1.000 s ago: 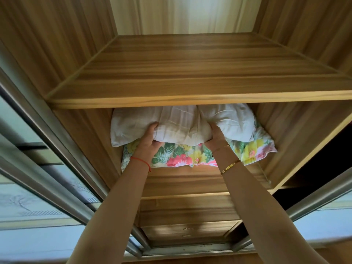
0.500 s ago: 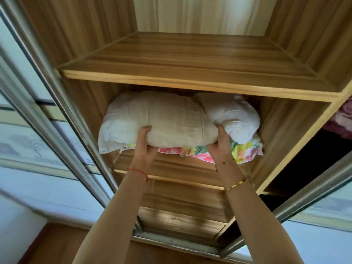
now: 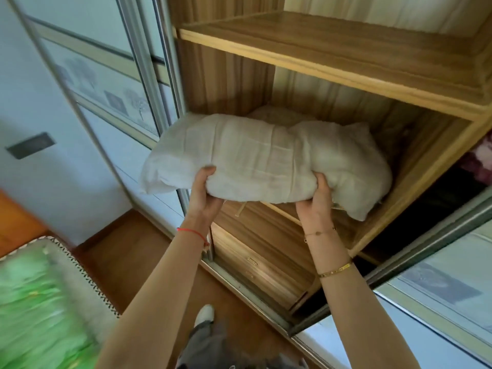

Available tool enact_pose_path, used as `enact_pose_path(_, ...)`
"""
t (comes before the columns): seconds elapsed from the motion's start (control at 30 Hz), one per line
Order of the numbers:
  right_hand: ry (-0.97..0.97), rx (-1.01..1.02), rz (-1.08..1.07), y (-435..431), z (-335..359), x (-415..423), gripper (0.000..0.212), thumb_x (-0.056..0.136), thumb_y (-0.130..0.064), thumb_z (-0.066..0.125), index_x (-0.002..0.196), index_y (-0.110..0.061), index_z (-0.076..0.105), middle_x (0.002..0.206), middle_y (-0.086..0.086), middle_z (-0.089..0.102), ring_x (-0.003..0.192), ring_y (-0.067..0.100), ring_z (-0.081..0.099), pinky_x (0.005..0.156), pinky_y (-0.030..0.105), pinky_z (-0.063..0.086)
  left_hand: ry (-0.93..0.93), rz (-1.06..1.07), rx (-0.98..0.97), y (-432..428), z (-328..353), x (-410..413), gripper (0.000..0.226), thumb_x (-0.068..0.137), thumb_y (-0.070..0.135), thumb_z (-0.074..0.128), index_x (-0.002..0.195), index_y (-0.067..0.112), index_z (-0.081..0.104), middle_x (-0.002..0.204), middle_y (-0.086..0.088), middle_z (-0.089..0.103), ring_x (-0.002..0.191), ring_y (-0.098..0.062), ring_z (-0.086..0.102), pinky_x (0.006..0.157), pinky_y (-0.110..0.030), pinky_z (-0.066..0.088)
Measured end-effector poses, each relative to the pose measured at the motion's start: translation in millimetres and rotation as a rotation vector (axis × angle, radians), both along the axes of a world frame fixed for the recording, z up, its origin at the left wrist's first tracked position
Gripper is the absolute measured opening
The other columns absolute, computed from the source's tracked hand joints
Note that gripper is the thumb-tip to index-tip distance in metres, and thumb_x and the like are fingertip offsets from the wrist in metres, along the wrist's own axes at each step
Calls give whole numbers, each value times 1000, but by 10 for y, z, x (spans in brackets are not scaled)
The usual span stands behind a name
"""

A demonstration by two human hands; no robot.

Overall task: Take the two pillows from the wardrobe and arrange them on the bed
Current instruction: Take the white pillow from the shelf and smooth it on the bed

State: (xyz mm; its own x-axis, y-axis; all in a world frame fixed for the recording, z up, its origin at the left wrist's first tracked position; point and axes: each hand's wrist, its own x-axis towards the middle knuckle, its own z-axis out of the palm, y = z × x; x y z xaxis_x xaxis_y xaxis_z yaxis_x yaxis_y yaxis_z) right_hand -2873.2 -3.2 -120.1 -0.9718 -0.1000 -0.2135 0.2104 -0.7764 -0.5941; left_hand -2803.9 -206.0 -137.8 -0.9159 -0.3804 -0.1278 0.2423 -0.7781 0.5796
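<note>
Head view: a white pillow [image 3: 266, 161] is held at the mouth of the wardrobe [image 3: 346, 62], its left end already out past the side panel and its right end inside the shelf compartment. It is gripped along its lower front edge by both hands. The left hand [image 3: 205, 195] is closed on the edge left of the middle, fingers curled up over the fabric and thumb beneath. The right hand [image 3: 316, 201] is clamped on the same edge further right in the same way. The hands are set well apart, probably so that the soft filling is kept from sagging in the middle and the pillow can be drawn out level. A second pale shape [image 3: 277, 113], likely the other pillow, is seen behind the first, deeper in the compartment; how it lies cannot be told. The bed [image 3: 40, 302], with a green cover, is at lower left, near the person's feet. Judged from this, the first pillow is almost clear of the wardrobe and nothing has yet been laid on the bed.
</note>
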Motion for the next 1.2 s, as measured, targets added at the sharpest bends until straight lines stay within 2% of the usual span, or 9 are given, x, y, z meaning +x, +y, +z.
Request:
enact_pose_path(0.17,-24,20,102,-4,-10,528,44,89,-11,60,133,-8,59,130,10,65,121,27,61,101,41,50,-1,31,-36,30,48,656,46,99,15,40,85,14,84,96,-6,79,91,-22,77,77,-41,62)
enact_pose_path(0.4,-23,17,222,-3,-173,1151,30,91,-9,57,119,-10,68,120,8,71,114,21,67,95,37,54,38,155,36,-32,-118,1481,34,93,11,48,107,1,77,117,-17,73,112,-32,69,105,-49,50)
enact_pose_path(0.53,-56,231,443,-195,-217,1428,29,91,-21,52,116,-9,59,88,0,75,83,14,73,73,31,60,91,259,22,-136,-238,1969,35,93,11,46,112,0,73,118,-16,73,114,-31,68,101,-47,52)
enact_pose_path(0.7,-24,99,508,-626,-192,1709,38,96,-13,50,132,-4,58,132,15,62,123,27,59,105,43,46,67,422,19,-350,-312,2427,36,92,13,43,108,1,73,109,-13,74,108,-28,69,101,-42,52)
enact_pose_path(0.83,181,595,653,-1028,-303,1847,31,85,-26,51,114,-20,60,117,14,60,109,28,58,107,41,45,46,556,35,-626,-374,2789,41,96,13,38,97,3,78,100,-11,77,100,-24,73,94,-37,56)
enact_pose_path(0.9,336,803,758,-1259,-310,1948,56,67,-46,54,119,-25,59,127,13,54,122,34,52,108,41,43,48,614,36,-771,-400,2962,40,96,14,40,99,4,78,102,-11,76,104,-25,71,102,-38,51)
enact_pose_path(0.97,264,576,832,-1548,-373,1963,74,63,-47,57,129,-12,58,130,16,55,130,36,49,112,50,38,51,674,24,-931,-423,3123,39,96,14,40,98,5,78,102,-10,76,104,-24,71,101,-37,51)
enact_pose_path(1.1,-15,195,938,-2255,-533,1990,45,85,-21,58,127,-4,60,137,16,57,132,29,51,115,46,35,44,819,41,-1274,-467,3363,37,97,12,42,95,6,78,100,-10,77,101,-23,72,95,-36,55)
enact_pose_path(1.2,-83,214,1047,-2731,-623,2067,28,89,-16,51,113,-8,63,121,15,63,136,33,46,113,43,38,32,956,65,-1587,-536,3506,33,96,10,43,95,5,76,99,-11,75,100,-25,71,95,-37,55)
